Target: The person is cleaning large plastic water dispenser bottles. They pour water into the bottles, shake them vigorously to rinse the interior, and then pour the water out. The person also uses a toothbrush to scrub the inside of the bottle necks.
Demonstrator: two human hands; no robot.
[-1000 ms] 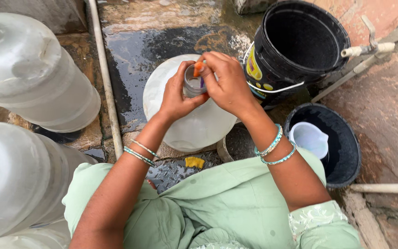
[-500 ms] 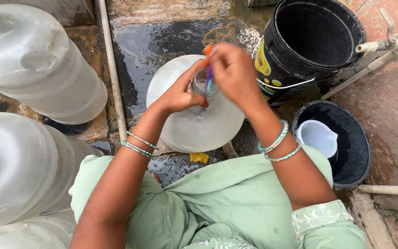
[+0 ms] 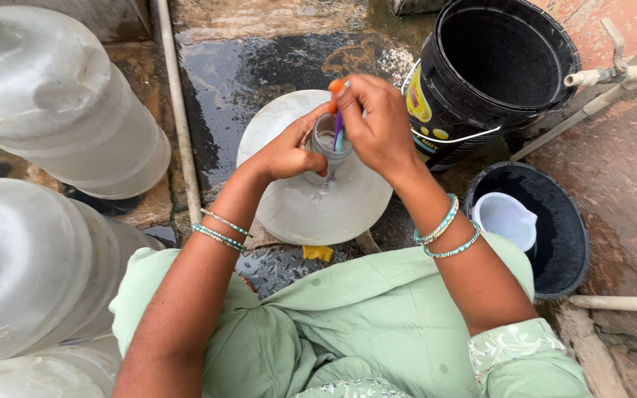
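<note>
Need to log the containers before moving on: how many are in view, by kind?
Large clear water jugs: 4, one gripped at the neck by the left hand under the right hand, three at left
Black buckets: 1
Black tubs: 1
White scoops: 1, in the tub
Total: 7

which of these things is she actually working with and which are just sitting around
In use: jug, left hand on its neck; brush in right hand.
Lying about: black bucket, tub, scoop, other jugs, pipe.
</note>
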